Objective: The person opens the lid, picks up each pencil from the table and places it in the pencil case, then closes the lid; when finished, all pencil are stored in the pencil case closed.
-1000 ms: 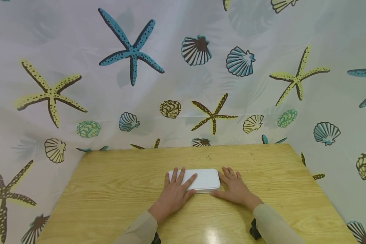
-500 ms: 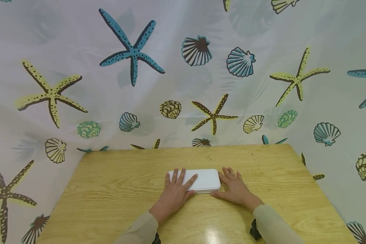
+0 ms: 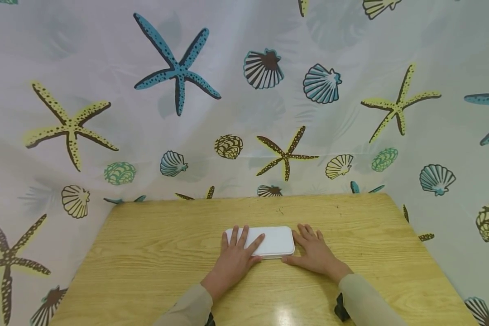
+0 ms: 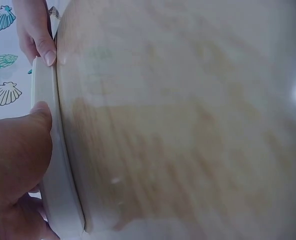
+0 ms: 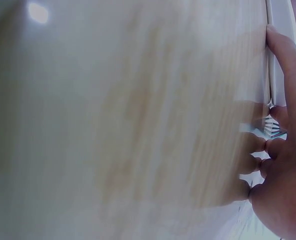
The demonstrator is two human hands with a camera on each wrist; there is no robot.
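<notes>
A flat white box (image 3: 276, 241) with rounded corners lies on the wooden table, its lid side up. My left hand (image 3: 234, 259) rests over the box's left part, fingers spread and fairly straight across the top, thumb at the front edge. At the right end sits my right hand (image 3: 317, 252), its fingers beside the short side and its thumb by the near right corner. In the left wrist view the left thumb (image 4: 42, 114) touches the side wall of the box. The right wrist view shows the right thumb (image 5: 280, 42) against that wall, with the other fingertips down on the table.
The wooden table (image 3: 155, 253) extends around the box on all sides. A pale curtain (image 3: 228, 104) printed with starfish and shells hangs behind the table and along both sides. Both forearms wear beige sleeves (image 3: 366, 299), with a dark wrist device (image 3: 341, 308) under the right one.
</notes>
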